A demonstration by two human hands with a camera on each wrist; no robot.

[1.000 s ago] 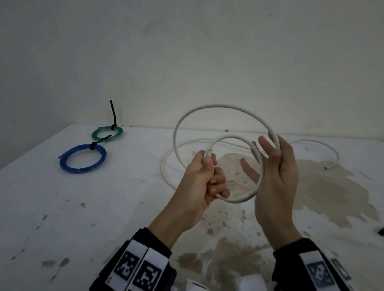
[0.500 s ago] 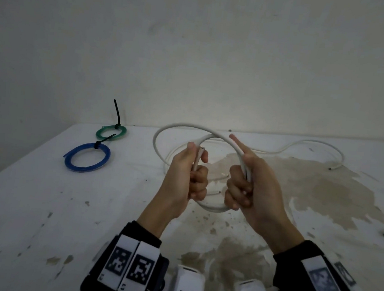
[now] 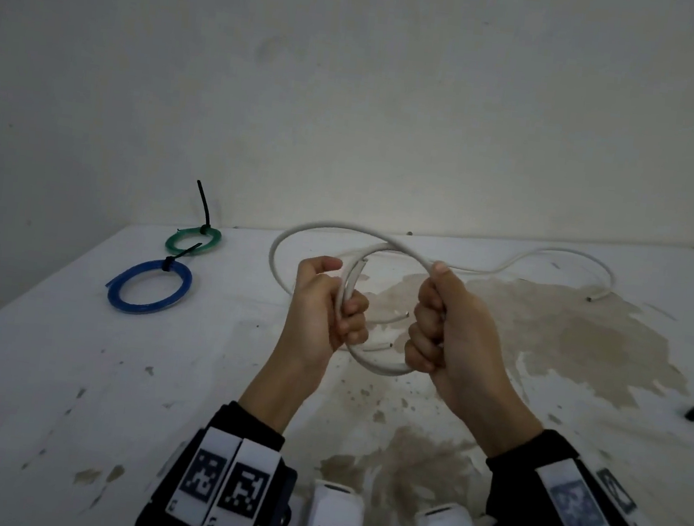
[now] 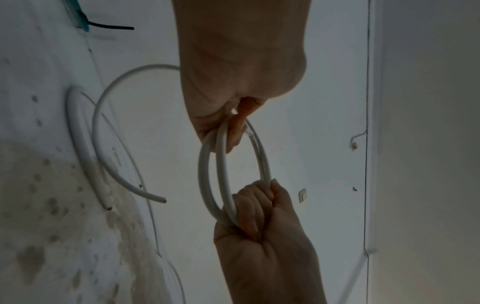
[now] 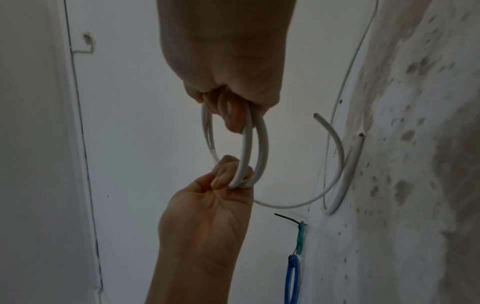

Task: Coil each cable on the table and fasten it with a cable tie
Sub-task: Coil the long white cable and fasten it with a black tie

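Left hand (image 3: 323, 303) and right hand (image 3: 454, 331) both clenched around white cable (image 3: 385, 369) coil above stained counter (image 3: 66, 360); blue coil (image 3: 148, 287), green coil (image 3: 192, 240) already tied.

Three cables: white (image 3: 385, 369), blue (image 3: 147, 288), green (image 3: 192, 241); two black ties (image 3: 204, 207).

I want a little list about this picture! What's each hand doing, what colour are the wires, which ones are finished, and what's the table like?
left hand: grips one side of the white cable coil
right hand: grips the opposite side
white cable: partly coiled, held above the table, no tie, tail trailing to the far right
blue cable: coiled, fastened with a black tie
green cable: coiled, black tie sticking up
table: white, brown stains
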